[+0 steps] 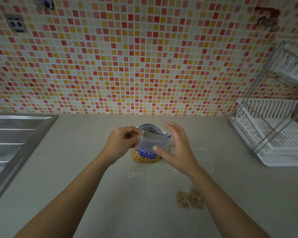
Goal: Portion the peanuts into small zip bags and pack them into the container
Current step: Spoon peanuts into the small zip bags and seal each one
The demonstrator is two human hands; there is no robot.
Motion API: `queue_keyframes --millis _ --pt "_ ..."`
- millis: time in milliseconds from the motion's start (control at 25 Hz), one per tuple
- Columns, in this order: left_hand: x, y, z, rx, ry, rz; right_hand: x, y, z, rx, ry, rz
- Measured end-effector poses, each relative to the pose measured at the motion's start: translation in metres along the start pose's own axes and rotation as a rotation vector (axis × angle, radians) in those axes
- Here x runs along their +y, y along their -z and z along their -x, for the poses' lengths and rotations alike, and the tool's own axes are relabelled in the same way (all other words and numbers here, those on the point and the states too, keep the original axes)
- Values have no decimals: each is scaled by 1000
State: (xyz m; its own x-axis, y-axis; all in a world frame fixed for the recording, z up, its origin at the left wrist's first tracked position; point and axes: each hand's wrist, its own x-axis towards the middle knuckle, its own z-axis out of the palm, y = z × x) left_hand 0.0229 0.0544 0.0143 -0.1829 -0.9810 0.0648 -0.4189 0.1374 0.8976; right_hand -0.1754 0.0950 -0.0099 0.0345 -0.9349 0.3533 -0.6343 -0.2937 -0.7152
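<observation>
A blue-labelled peanut bag stands open on the counter, with peanuts showing through its lower window. In front of it I hold up a small empty clear zip bag. My left hand pinches the bag's upper left corner. My right hand has spread fingers, and its thumb touches the bag's lower right. A clear plastic container lies to the right, partly behind my right hand. Spare empty zip bags lie nearer me. Two small filled bags of peanuts rest near my right forearm.
A steel sink drainboard fills the left side. A white dish rack stands at the right against the mosaic-tiled wall. The grey counter runs toward me.
</observation>
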Motion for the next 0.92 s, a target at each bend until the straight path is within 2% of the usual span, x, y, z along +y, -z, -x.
queue_keyframes --millis 80,160,320,400,680,720,800,840,880,920 --pt "9 0 -5 -31 34 24 -3 3 -8 -124 162 276" --pt "15 -3 -9 -44 66 58 -6 -2 -16 -159 185 418" --pt "22 -13 -11 -41 70 98 3 -11 -21 -9 200 436" --pt "22 -18 -12 -44 71 97 9 -12 -22 15 201 357" --pt "21 -26 -11 -65 -5 -75 15 -12 -19 -29 33 -124" --pt "20 -26 -12 -25 -31 -109 16 -12 -18 -25 -7 -187" --pt "15 -21 -19 202 -67 -220 20 -7 -18 16 -96 -308" --pt "11 -18 -24 317 -46 -305 24 -5 -18 39 -139 -356" --pt "6 -15 -29 363 22 -403 27 -4 -19 49 -180 -389" --pt "0 -14 -34 338 114 -486 30 -3 -19 44 -213 -406"
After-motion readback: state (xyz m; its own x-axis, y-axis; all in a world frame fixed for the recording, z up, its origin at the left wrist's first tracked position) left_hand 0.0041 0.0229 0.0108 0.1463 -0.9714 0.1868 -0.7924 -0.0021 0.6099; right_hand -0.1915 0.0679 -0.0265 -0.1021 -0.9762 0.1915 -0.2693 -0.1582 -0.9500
